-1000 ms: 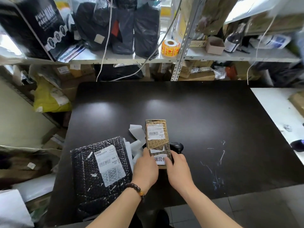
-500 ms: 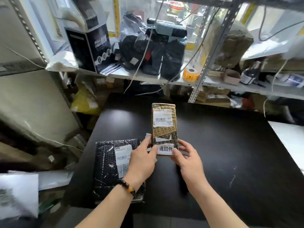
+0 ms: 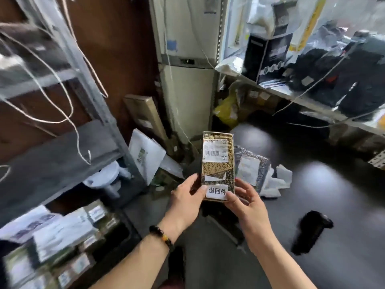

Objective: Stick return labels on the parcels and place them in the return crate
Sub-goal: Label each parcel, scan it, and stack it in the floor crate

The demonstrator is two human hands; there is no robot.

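fingers (image 3: pixel 198 190) of left hand (image 3: pixel 185 203) and right hand (image 3: pixel 248 204) pinch the glossy gold-patterned rectangular parcel (image 3: pixel 218 170).

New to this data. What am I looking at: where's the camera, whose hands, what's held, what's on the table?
No robot here: one wide-angle camera sits on a person's head, looking forward and down, so both forearms belong to the wearer. The left hand and right hand grip the lower end of a gold-and-black parcel, held in the air. Near the thumbs it carries a white return label. On the black table at right lie a black bubble-wrap parcel, torn white paper and a blurred dark handheld object. Lower left: blurred labelled packages.
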